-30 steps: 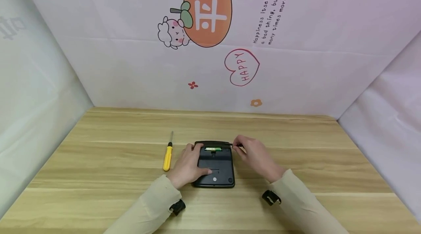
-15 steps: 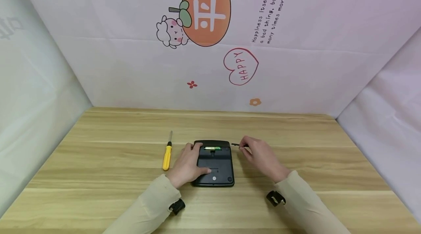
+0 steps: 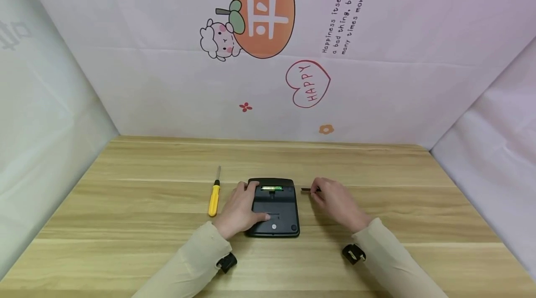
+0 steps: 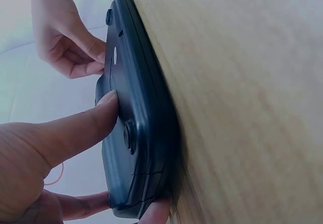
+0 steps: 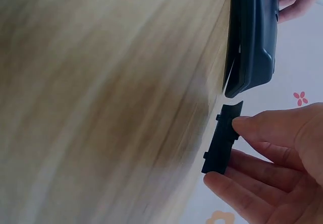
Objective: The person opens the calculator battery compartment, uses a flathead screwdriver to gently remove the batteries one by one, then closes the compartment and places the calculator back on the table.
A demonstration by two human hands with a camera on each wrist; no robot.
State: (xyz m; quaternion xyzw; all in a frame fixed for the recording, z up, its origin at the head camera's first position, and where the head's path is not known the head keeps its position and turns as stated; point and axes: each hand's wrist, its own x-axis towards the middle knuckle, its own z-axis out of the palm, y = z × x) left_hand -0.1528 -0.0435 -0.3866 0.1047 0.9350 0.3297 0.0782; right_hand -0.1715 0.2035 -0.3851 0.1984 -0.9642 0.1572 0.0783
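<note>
A black calculator (image 3: 274, 207) lies face down on the table, its battery compartment uncovered. One green battery (image 3: 272, 188) shows in that compartment. My left hand (image 3: 239, 212) grips the calculator's left side; in the left wrist view the thumb (image 4: 86, 128) presses on its back while other fingers reach round the edge. Just right of the calculator, my right hand (image 3: 337, 202) pinches a small black battery cover (image 5: 221, 141) between thumb and fingers. In the right wrist view the cover's small tabs show, and a narrow gap separates it from the calculator.
A screwdriver (image 3: 214, 198) with a yellow handle lies left of the left hand, tip pointing away. The wooden table (image 3: 146, 223) meets a printed white cloth backdrop (image 3: 176, 98) behind, with white cloth at both sides.
My right hand has moved right and slightly nearer, carrying the battery cover from the calculator's upper right edge out past its side. The left hand and the calculator stay put.
</note>
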